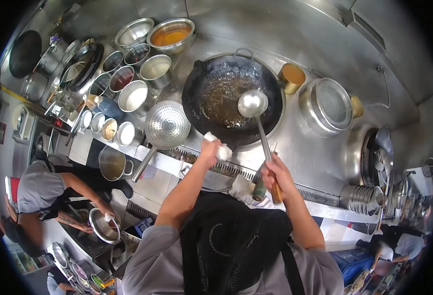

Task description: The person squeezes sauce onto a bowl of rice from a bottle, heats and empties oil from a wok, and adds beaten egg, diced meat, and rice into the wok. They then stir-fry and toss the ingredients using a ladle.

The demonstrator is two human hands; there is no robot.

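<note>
A dark wok [197, 108] sits on the stove, with brownish, bubbly liquid in its bottom. At its near rim, my left hand [210, 149] is closed on a folded white cloth [223, 152]; whether a wok handle lies under the cloth is hidden. My right hand [279, 176] wraps round the wooden handle of a metal ladle [253, 103]. The ladle's bowl is over the right part of the wok, above the liquid. Just left of my right hand stands a green bottle-like object [259, 189], partly covered.
Left of the wok lies a perforated strainer [168, 125], its handle jutting past the counter edge. Seasoning bowls [133, 96] and a bowl of orange liquid [171, 35] stand beyond. On the right are a brass-coloured can [292, 78] and a lidded pot [326, 106]. A co-worker [46, 189] bends at lower left.
</note>
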